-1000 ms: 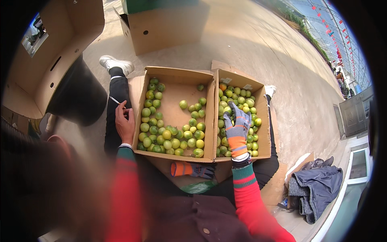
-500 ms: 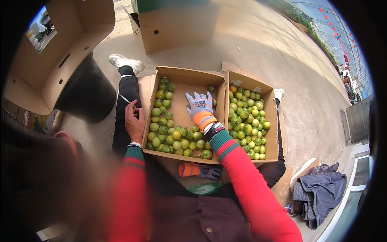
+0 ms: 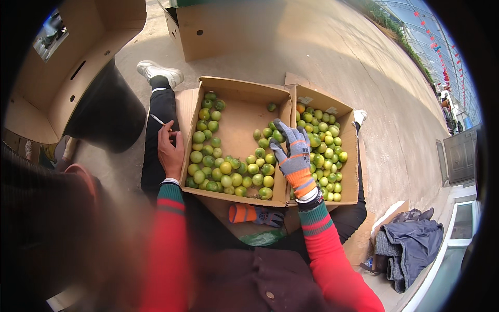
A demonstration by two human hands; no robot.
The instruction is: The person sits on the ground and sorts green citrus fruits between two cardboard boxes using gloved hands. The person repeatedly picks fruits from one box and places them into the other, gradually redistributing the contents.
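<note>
My bare left hand [image 3: 170,153] is beside the outer left wall of a shallow cardboard box [image 3: 241,117], a thin white cigarette [image 3: 157,119] pinched between its fingers. Inside that box, green and yellowish tomatoes [image 3: 225,167] line the left, front and right sides, leaving bare cardboard in the middle. My right hand [image 3: 295,160], in a grey and orange work glove, reaches over the box's right wall. Its thumb and forefinger close around a green tomato [image 3: 278,137]. Right beside it, a second cardboard box [image 3: 351,174] is filled with similar tomatoes, one of them orange.
Both boxes sit between my outstretched legs. A spare grey and orange glove [image 3: 254,215] lies in front of them near green plastic [image 3: 264,237]. At left stand a black bucket [image 3: 109,112] and a large carton [image 3: 86,62]. Dark clothing [image 3: 410,244] lies at right.
My right hand has moved right and nearer from the box's bare middle, going from spread fingers to a grip on a tomato. More tomatoes now show along the right side. My left hand keeps the cigarette.
</note>
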